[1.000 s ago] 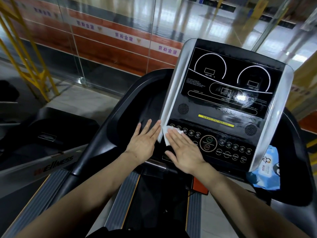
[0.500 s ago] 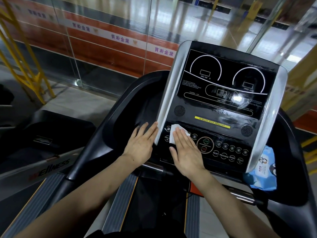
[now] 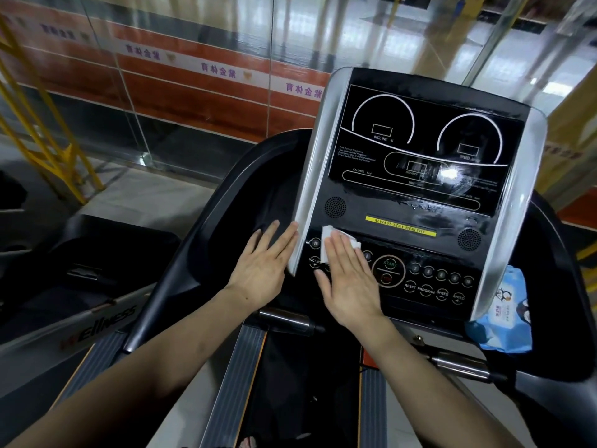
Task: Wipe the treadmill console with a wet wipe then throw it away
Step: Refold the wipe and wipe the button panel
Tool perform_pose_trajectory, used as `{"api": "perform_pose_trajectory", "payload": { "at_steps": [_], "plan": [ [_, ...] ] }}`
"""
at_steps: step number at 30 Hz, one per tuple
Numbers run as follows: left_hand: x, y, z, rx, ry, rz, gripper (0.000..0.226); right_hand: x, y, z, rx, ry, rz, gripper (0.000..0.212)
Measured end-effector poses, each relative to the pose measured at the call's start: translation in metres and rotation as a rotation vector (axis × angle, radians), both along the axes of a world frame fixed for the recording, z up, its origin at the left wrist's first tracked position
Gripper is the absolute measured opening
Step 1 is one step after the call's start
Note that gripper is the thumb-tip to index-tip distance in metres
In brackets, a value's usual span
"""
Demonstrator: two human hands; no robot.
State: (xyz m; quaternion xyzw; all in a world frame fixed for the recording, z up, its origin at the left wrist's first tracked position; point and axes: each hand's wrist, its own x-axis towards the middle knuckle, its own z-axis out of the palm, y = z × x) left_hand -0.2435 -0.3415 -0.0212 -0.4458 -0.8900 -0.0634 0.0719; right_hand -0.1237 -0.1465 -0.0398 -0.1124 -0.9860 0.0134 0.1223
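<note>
**Flat right palm presses wipe onto button panel; left hand rests beside console**

Right hand [image 3: 350,281]: open, fingers straight and together, palm down on the lower left of the console's button panel. It pins a white wet wipe [image 3: 329,233] flat against the panel rather than gripping it; only the wipe's upper edge and right corner show past the fingertips, the rest is hidden under the hand.

Left hand [image 3: 263,270]: open and empty, fingers slightly spread, lying flat on the black side shell just left of the console's silver edge strip [image 3: 315,163], fingertips touching or nearly touching it; cannot tell which.

Treadmill console [image 3: 420,176]: glossy black display with two arc dials. Legible: "INCLINE %", "SPEED", "DISTANCE", "CALORIES". Small paragraph text left of centre is too fine to read. A glare spot and wet smears blur the lower right of the display. Yellow strip [image 3: 400,226] reads "ALWAYS STAY HEALTHY". Buttons: "START", "RESET", "PROGRAM", "SPEED", "INCLINE +"; the buttons under the right hand are covered.

Surroundings: blue pack of wipes [image 3: 504,318] sits in the right side tray, partly hidden behind the console's right silver strip. Neighbouring treadmill [image 3: 103,321] at left shows partial lettering, "…ELLNESS". Glass wall [image 3: 193,92] ahead carries mirrored Chinese characters. Yellow metal frame [image 3: 42,130] at far left, cut off by the picture edge.
</note>
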Motion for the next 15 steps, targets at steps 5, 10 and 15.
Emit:
{"api": "perform_pose_trajectory", "payload": {
  "at_steps": [5, 10, 15],
  "plan": [
    [-0.002, -0.002, -0.004, -0.007, -0.001, 0.003, 0.086, 0.023, 0.014, -0.006, -0.053, 0.035, -0.113, 0.071],
    [-0.005, -0.003, -0.011, 0.025, -0.010, -0.003, 0.089, -0.002, -0.008, -0.008, -0.058, 0.031, -0.046, 0.069],
    [-0.006, -0.003, -0.012, 0.042, -0.012, -0.009, 0.087, -0.025, -0.023, -0.003, -0.052, 0.022, 0.034, 0.067]
  ]
}}
